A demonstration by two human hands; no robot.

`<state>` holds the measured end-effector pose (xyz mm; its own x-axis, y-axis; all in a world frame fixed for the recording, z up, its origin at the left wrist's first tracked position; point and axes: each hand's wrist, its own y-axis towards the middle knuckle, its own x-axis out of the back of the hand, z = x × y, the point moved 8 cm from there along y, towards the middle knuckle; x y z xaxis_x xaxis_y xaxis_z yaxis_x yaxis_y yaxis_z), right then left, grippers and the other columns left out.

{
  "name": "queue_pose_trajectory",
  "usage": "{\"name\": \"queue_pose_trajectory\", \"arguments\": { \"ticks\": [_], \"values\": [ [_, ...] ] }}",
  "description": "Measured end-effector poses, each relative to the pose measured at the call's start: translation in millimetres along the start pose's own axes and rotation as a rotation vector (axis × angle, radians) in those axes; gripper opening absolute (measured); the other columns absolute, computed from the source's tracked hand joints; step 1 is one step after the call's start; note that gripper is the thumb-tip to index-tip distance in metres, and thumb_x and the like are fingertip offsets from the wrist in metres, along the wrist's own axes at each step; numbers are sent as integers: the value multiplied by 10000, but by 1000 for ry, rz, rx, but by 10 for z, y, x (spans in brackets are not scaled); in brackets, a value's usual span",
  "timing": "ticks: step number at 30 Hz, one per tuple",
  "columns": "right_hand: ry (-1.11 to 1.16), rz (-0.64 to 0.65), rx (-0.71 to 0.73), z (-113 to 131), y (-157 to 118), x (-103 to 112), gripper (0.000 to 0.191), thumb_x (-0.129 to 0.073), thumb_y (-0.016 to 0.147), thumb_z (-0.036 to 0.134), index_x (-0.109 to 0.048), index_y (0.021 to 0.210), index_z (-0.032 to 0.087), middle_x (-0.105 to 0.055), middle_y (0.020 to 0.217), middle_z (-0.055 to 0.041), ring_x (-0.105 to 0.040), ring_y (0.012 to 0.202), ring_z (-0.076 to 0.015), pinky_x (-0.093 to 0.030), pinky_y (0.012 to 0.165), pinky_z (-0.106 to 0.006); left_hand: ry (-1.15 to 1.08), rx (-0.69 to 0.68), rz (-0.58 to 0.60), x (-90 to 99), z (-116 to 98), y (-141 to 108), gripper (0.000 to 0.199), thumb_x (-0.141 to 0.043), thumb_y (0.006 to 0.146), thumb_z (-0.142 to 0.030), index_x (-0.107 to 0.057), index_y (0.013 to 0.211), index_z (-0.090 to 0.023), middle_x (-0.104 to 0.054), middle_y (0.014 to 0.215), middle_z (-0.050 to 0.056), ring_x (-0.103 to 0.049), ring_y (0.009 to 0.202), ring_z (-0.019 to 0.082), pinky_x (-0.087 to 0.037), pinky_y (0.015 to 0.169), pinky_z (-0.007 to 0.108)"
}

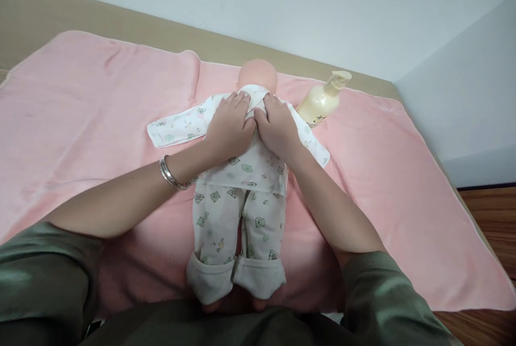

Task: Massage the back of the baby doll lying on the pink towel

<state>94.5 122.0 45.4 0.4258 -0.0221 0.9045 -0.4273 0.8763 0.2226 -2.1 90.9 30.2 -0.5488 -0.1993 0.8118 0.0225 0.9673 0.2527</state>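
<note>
A bald baby doll lies stretched out before me, its head at the far end and no facial features showing. It wears a white printed top and matching pants with turned-up cuffs. Flat on the upper part of the top, near the collar, rests my left hand, fingers spread. My right hand lies beside it, fingers extended over the other shoulder. The two thumbs almost meet in the middle. Both long sleeves reach out sideways; the doll's hands are hidden.
Under the doll a pink blanket covers most of a wooden-coloured table. A pale yellow pump bottle stands close to the sleeve on the right. Behind the table rises a white wall. Brown wood shows at the right.
</note>
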Motion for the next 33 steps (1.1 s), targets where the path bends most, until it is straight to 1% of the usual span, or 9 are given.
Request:
{"name": "queue_pose_trajectory", "arguments": {
  "ticks": [4, 7, 11, 16, 22, 25, 28, 30, 33],
  "values": [
    [-96, 8, 29, 227, -209, 80, 463, -349, 1052, 216, -521, 1411, -21, -578, 1477, -249, -497, 1431, -361, -376, 1228, -526, -41, 42, -22, 61, 132, 160, 463, -334, 954, -267, -618, 1297, -137, -626, 1435, 170, -542, 1388, 335, -371, 1254, 537],
    [-142, 7, 54, 298, -275, 100, 473, -334, 1067, 244, -541, 1391, -31, -596, 1445, -270, -508, 1422, -368, -381, 1225, -524, -50, 45, -56, 81, 190, 217, 396, -348, 943, -268, -657, 1177, -187, -700, 1282, 144, -621, 1243, 324, -449, 1176, 536],
    [-10, 19, 63, 117, -105, 44, 423, -345, 1052, 250, -582, 1352, 69, -595, 1483, -192, -486, 1460, -316, -386, 1239, -498, 1, 31, -97, 57, 156, 113, 466, -332, 974, -303, -612, 1302, -128, -637, 1406, 184, -553, 1367, 350, -387, 1230, 543],
    [39, 27, 38, -130, 99, -59, 455, -383, 1035, 287, -523, 1398, 52, -452, 1607, -222, -374, 1544, -330, -272, 1300, -562, 54, -66, -109, 35, -36, -91, 576, -280, 1007, -306, -488, 1466, -26, -496, 1578, 218, -389, 1536, 349, -296, 1298, 535],
    [-122, -21, 37, 108, -121, 29, 418, -334, 1067, 263, -561, 1326, 26, -602, 1434, -243, -513, 1411, -358, -378, 1223, -544, -2, 14, -25, 14, 101, 76, 569, -324, 959, -265, -526, 1449, -56, -509, 1578, 187, -398, 1533, 332, -283, 1310, 519],
    [-217, -31, 60, 275, -266, 96, 410, -325, 1077, 280, -616, 1213, 24, -693, 1232, -237, -613, 1233, -358, -467, 1118, -498, -41, 41, -47, 50, 196, 181, 507, -331, 948, -277, -613, 1341, -125, -602, 1484, 160, -503, 1443, 323, -341, 1279, 515],
    [-189, -32, 74, 276, -271, 118, 368, -342, 1074, 292, -639, 1111, 77, -720, 1126, -200, -645, 1119, -339, -518, 1027, -476, -56, 15, -59, 75, 199, 207, 445, -335, 951, -292, -659, 1231, -171, -680, 1365, 138, -595, 1315, 314, -412, 1223, 518],
    [-109, -28, 77, 184, -182, 101, 352, -353, 1074, 301, -628, 1158, 97, -712, 1199, -186, -637, 1161, -325, -517, 1038, -468, -43, 11, -66, 75, 178, 174, 450, -349, 951, -294, -655, 1250, -154, -672, 1383, 145, -585, 1332, 320, -407, 1229, 525],
    [-29, -6, 58, 5, 0, 39, 371, -389, 1065, 301, -578, 1288, 72, -613, 1426, -209, -551, 1349, -322, -448, 1156, -484, -13, -22, -75, 47, 94, 69, 511, -339, 969, -285, -601, 1362, -90, -593, 1501, 171, -489, 1463, 328, -327, 1288, 530]
  ]
}}
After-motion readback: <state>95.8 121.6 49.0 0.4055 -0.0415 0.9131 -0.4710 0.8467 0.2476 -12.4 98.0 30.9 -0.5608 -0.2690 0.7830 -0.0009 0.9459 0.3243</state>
